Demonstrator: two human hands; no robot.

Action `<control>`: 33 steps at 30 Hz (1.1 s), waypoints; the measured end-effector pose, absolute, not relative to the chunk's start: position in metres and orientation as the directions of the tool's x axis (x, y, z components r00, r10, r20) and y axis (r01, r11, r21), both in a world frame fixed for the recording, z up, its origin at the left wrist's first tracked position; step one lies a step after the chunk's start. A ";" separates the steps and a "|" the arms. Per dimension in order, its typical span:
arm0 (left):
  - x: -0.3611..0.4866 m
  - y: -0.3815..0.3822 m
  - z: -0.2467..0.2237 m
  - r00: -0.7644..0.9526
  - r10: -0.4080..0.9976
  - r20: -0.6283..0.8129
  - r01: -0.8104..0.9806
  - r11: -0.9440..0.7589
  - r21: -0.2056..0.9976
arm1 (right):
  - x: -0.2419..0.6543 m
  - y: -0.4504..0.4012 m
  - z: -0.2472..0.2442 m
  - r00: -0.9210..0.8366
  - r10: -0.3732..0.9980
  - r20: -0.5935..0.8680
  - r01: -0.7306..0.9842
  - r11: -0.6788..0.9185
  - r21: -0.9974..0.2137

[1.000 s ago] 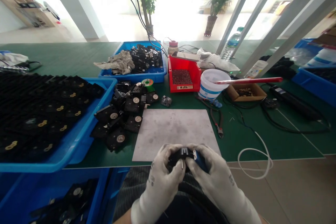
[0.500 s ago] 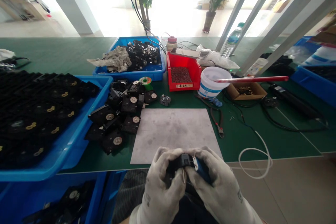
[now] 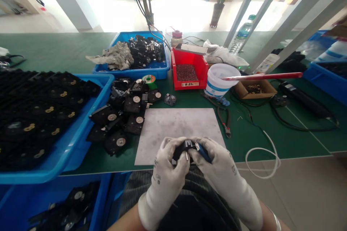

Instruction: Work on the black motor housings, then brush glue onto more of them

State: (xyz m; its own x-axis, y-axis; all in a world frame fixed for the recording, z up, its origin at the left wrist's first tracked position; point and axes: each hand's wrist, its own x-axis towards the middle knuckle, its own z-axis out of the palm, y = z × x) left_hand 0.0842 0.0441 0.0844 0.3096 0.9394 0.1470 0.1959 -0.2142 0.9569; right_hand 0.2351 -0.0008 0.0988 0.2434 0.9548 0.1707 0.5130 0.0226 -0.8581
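The left hand [image 3: 165, 178] and right hand [image 3: 225, 177], both in white knit gloves, are curled closed around a small black plastic part [image 3: 184, 148], holding it between them at the near edge of a scuffed grey sheet [image 3: 176, 126] on the green table [image 3: 252, 144]. The gloved fingers hide most of the part, so its full shape cannot be made out. A blue piece [image 3: 204, 153] shows against the right hand, and a thin metal pin [image 3: 187, 156] points down between the hands. Just left of the sheet lies a heap of black square units with round metal centres [image 3: 130, 115], beside a blue plastic tray [image 3: 89, 119]. Red-handled pliers [image 3: 223, 124] lie just right of the sheet.
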 end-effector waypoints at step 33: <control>0.082 0.053 0.078 0.485 0.875 -0.003 0.251 -0.136 0.958 | 0.249 0.016 0.088 0.214 0.946 -0.245 0.180 -0.284 -0.942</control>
State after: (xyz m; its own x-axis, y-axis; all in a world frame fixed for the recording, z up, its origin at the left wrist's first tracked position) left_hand 0.0821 0.0527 0.0781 0.4848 0.8746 -0.0033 0.2514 -0.1357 0.9583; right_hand 0.2493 0.0157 0.0880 0.2137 0.9458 -0.2446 0.1798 -0.2842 -0.9418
